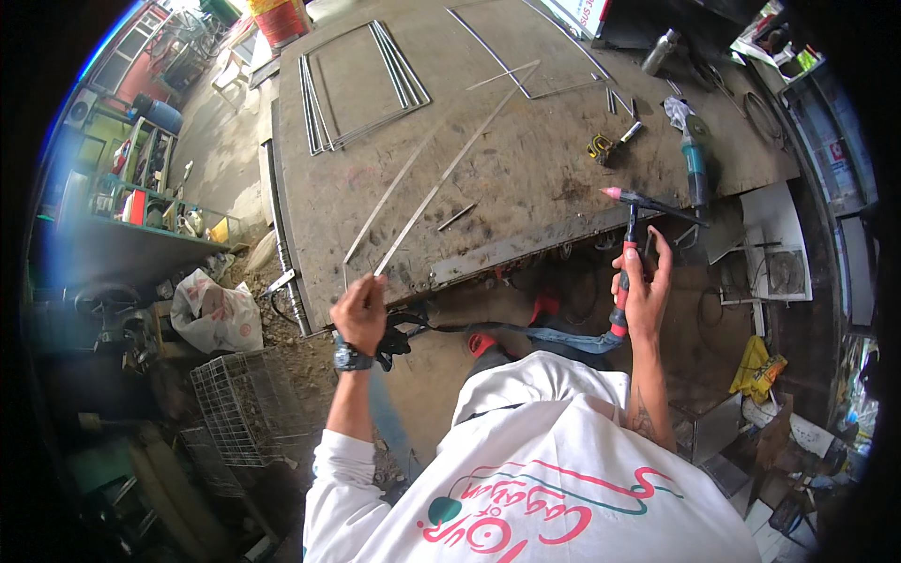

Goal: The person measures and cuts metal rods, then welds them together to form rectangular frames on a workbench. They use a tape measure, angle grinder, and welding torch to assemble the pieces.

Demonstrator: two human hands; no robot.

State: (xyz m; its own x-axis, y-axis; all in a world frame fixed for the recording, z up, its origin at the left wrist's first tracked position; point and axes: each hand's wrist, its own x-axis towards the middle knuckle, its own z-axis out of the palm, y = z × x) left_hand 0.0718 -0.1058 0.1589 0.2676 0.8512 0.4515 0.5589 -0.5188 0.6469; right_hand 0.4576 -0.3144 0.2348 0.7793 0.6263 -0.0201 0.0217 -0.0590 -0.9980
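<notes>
My left hand (360, 312), wearing a wristwatch (352, 355), is at the near left edge of the worktable with fingers pinched on the end of a long thin metal rod (448, 176). The rod slants away to the right over the tabletop. Near the table's right front edge, my right hand (644, 286) grips a TIG welding torch (622, 298) with a red and black handle and a pink nozzle. Its thumb lies along the handle and some fingers stick out. From the torch's lower end, a cable sleeve (572, 340) runs left across my lap.
Metal rod frames (399, 66) lie on the far worktable (310, 206). A short rod (456, 217) sits mid-table. Toward the right are a tape measure (601, 147), an angle grinder (694, 164) and a metal bottle (661, 52). A wire cage (235, 408) and white bag (216, 310) stand at left.
</notes>
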